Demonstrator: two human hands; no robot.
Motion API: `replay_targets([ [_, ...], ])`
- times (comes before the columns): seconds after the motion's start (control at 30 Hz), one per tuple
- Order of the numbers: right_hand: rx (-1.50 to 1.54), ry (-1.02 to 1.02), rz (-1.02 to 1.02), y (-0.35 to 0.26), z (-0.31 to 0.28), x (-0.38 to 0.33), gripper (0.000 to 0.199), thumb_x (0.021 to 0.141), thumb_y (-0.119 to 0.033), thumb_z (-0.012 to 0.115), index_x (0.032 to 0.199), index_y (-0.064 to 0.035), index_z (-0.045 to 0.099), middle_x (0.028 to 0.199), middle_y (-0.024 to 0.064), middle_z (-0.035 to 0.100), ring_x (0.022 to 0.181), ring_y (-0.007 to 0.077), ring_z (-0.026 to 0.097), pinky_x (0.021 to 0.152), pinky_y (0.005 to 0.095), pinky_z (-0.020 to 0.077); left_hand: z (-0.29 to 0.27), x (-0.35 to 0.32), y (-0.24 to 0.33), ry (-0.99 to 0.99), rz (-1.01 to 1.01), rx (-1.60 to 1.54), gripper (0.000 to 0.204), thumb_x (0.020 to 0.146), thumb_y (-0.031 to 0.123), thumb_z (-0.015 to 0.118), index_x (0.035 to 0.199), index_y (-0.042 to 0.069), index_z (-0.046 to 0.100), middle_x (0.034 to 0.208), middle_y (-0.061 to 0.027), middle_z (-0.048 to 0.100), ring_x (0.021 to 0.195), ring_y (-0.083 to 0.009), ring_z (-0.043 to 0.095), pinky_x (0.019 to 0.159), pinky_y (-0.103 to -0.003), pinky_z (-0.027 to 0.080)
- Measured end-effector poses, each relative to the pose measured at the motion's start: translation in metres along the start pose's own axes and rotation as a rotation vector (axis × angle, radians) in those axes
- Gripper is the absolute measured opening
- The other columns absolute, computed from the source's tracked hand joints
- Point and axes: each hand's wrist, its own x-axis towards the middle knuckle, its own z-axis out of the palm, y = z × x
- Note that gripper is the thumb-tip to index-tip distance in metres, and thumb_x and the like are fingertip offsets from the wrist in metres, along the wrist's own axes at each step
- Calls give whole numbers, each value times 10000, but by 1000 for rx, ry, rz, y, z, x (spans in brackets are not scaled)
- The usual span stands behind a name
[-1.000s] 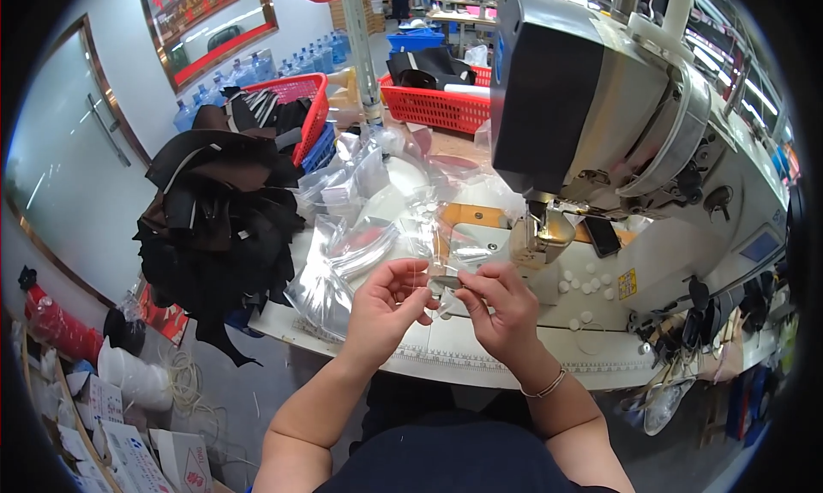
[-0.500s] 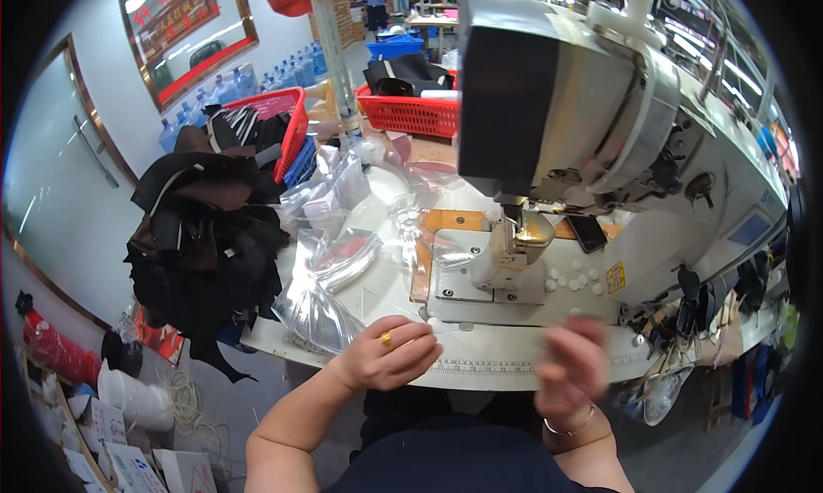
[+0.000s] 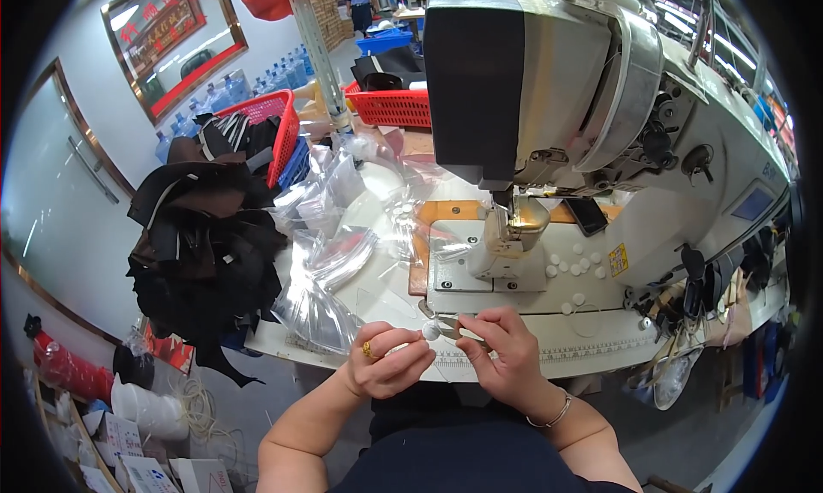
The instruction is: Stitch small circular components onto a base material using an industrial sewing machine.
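Observation:
A small round white disc [image 3: 431, 330] is pinched between the thumb and fingertips of my left hand [image 3: 387, 361], which wears a yellow ring. My right hand [image 3: 507, 356] is closed on a small metal tool that looks like thread snips [image 3: 449, 323], its tip against the disc. Both hands are over the front edge of the white table [image 3: 557, 349], in front of the sewing machine's metal post [image 3: 507, 244]. More white discs [image 3: 576, 268] lie loose to the right of the post. A thin loop of thread [image 3: 586, 320] rests closer to the front edge.
The sewing machine head [image 3: 480, 81] overhangs the work spot. Clear plastic bags [image 3: 321, 296] cover the table's left side, beside a heap of black fabric pieces [image 3: 201, 253]. A phone [image 3: 586, 216] lies behind the discs. Red baskets [image 3: 390, 107] stand farther back.
My right hand has moved left from its blurred place and now holds the snips at the disc. The left hand stays nearly in place. The whole view has shifted slightly.

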Motion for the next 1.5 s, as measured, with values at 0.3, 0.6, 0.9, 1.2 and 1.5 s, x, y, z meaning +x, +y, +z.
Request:
replay_targets([
  [0.3, 80, 53, 4, 7, -5, 9, 199, 746, -108, 666, 934, -67, 620, 813, 74, 545, 574, 165, 556, 477, 264, 442, 7, -1, 0, 27, -6, -2, 157, 595, 40, 662, 739, 96, 635, 891, 3, 572, 788, -145, 559, 640, -271, 401],
  [0.6, -64, -29, -69, 7, -3, 6, 212, 739, -53, 664, 943, -38, 608, 841, 79, 524, 591, 133, 533, 486, 222, 426, 11, -1, 1, 32, -9, -15, 141, 599, 40, 664, 722, 97, 623, 878, 4, 573, 777, -145, 560, 639, -267, 404],
  [0.9, 147, -54, 101, -3, -8, 14, 348, 673, -222, 743, 939, -47, 602, 703, 55, 497, 576, 167, 480, 538, 271, 412, 10, -7, 6, 102, 56, -30, 234, 624, -8, 685, 799, 110, 586, 924, 17, 527, 805, -143, 504, 623, -269, 404],
  [1.2, 380, -252, 91, 1, -1, 16, 24, 750, -37, 624, 772, -37, 613, 638, 38, 500, 549, 132, 442, 492, 244, 348, 15, -14, 5, 70, 78, -74, 221, 642, 18, 677, 811, 107, 565, 940, -1, 524, 821, -158, 501, 620, -283, 422],
  [1.5, 221, 13, 61, 10, 1, 9, 51, 783, -69, 599, 819, -34, 591, 652, 76, 542, 530, 162, 521, 483, 258, 400, 19, -13, 1, 101, 49, -80, 157, 622, -2, 641, 712, 83, 544, 883, -19, 531, 792, -175, 564, 633, -270, 440],
])
